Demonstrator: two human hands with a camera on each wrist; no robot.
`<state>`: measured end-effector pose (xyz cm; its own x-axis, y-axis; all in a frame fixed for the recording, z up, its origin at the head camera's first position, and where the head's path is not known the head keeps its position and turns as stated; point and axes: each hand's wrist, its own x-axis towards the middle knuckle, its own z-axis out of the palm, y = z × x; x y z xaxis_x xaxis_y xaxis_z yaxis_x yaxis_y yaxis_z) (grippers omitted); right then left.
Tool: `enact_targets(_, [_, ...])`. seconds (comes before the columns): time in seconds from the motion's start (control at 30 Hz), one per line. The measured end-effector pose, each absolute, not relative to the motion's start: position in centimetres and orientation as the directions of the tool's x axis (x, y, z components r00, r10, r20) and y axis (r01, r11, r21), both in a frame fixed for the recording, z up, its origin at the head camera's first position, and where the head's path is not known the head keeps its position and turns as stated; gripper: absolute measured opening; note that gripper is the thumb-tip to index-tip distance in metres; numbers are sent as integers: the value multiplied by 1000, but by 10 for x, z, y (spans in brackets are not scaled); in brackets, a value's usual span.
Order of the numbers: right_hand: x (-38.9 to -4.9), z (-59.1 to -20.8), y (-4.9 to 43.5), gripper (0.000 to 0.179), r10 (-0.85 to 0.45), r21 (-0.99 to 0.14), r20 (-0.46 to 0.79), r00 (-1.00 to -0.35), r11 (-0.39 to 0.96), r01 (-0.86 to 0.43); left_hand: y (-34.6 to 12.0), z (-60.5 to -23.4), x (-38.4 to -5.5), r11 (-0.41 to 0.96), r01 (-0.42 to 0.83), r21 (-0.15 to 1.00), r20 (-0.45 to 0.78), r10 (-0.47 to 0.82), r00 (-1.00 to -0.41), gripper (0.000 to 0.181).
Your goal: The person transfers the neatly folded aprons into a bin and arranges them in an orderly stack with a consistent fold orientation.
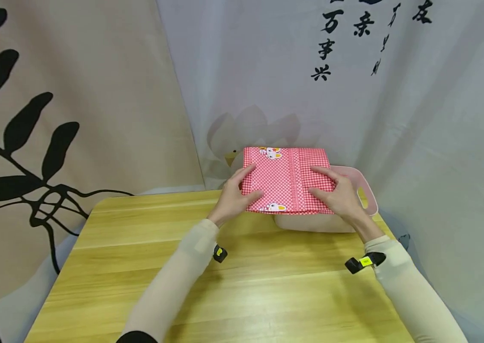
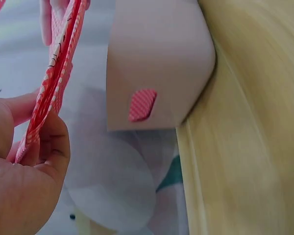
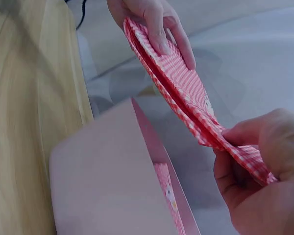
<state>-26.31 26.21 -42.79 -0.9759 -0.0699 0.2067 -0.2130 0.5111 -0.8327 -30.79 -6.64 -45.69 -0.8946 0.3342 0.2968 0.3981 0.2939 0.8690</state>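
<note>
A folded red-and-white checked cloth [image 1: 276, 183] with printed rabbits is held up over a pale pink plastic bin [image 1: 316, 224]. My left hand [image 1: 232, 197] grips its left edge, thumb on top and fingers curled beneath, as the left wrist view shows. At the right edge, my right hand [image 1: 343, 196] pinches the layers between thumb and bent fingers, seen closely in the right wrist view. Inside the bin stands another checked cloth [image 3: 168, 196], partly hidden by the wall. Some of its pink check [image 2: 143, 105] also shows through the handle hole in the left wrist view.
The bin stands at the back right of a wooden table [image 1: 207, 295], by the table's edge. A printed curtain [image 1: 267, 71] hangs behind. Each wrist carries a small black camera [image 1: 366, 261] on a strap.
</note>
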Motion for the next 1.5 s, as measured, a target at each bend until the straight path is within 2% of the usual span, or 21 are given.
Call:
enact_targets(0.3, [-261, -428, 300, 68, 11, -785, 219, -976, 596, -170, -27, -454, -317, 328, 421, 845, 289, 382, -878, 85])
enact_targets(0.63, [-260, -427, 334, 75, 28, -854, 80, -996, 517, -54, 5, -454, -320, 354, 423, 834, 259, 426, -867, 86])
enact_targets(1.07, [-261, -431, 350, 79, 51, -881, -4, -999, 473, 27, 28, -458, -325, 415, 416, 809, 226, 434, -872, 86])
enact_targets(1.27, [-266, -439, 353, 80, 54, -870, -3, -999, 493, 30, 32, -463, -327, 467, 421, 778, 212, 435, -875, 86])
enact_targets(1.5, [-273, -446, 354, 80, 42, -819, 59, -997, 573, -24, 37, -469, -331, 486, 458, 744, 231, 455, -860, 84])
